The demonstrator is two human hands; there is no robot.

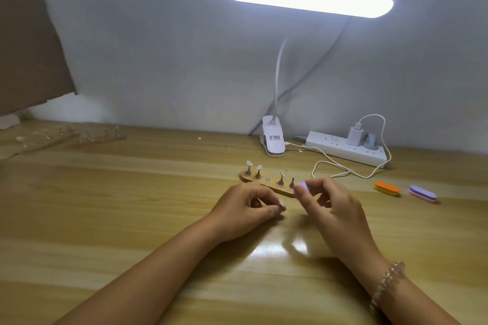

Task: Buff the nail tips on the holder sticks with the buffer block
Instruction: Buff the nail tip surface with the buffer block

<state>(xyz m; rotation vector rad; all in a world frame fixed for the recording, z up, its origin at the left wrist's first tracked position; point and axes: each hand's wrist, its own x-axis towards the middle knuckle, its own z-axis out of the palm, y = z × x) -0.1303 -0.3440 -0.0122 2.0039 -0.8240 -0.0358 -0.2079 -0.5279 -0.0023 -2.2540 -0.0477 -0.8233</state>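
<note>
Head view, starting at the left: a brown cardboard sheet (26, 34) leans by the wall, and below it some blurred wooden racks (100, 136) lie on the desk (132, 192), too soft to read. Nearer the middle, the left hand (245, 210) has its grip closed in a pinch, thumb and forefinger meeting on a small pale nail tip (281, 203). Its stick is hidden by the fingers. Just behind both hands lies the wooden holder base (253, 179), long axis running left to right, with four holder sticks (258, 173) upright in it and one bare socket (268, 179) between them. The right hand (332, 203) pinches a small purple buffer block (303, 184) at its fingertips, off the desk, just right of the pinched tip and slightly above it, not touching. By my reading the block must come left and down onto the tip, so the right hand travels while the left steadies. Further right sit a clip lamp (273, 140), a power strip (343, 152), an orange buffer (386, 187) and a lilac buffer (422, 192), both untouched.
</note>
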